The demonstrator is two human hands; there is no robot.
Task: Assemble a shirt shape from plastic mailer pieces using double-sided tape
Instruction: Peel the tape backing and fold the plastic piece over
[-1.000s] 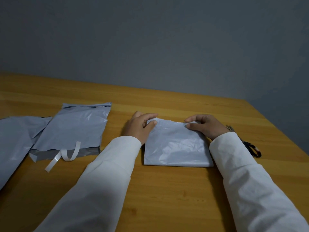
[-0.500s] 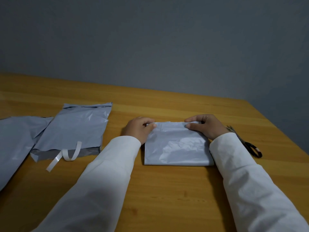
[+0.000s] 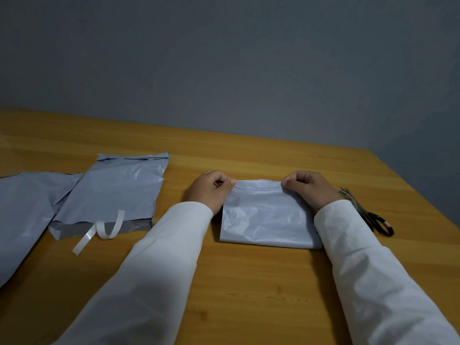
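The left hand (image 3: 211, 189) is pinching the far-left corner of the folded mailer piece (image 3: 267, 217), fingers curled onto its top edge, while the right hand (image 3: 307, 186) is pinching the far-right corner the same way — both are gripping plastic, neither is lying flat. The piece is sitting on the desk (image 3: 249, 282) between the two white sleeves, its near edge a clean fold at 6 o'clock from the hands.

Judging by the grip, the step in hand is folding or squaring this piece, not yet joining it. At 9 o'clock from the left hand a second mailer (image 3: 112, 192) is lying flat, with a curling strip of tape liner (image 3: 99, 230) trailing off its dark near band; a third grey piece (image 3: 22, 215) is overlapping it further left. Scissors (image 3: 373, 217) are resting at 3 o'clock, just beside the right sleeve.

The next move is probably calling for aligned corners and a firm crease — thin plastic slips and springs back.
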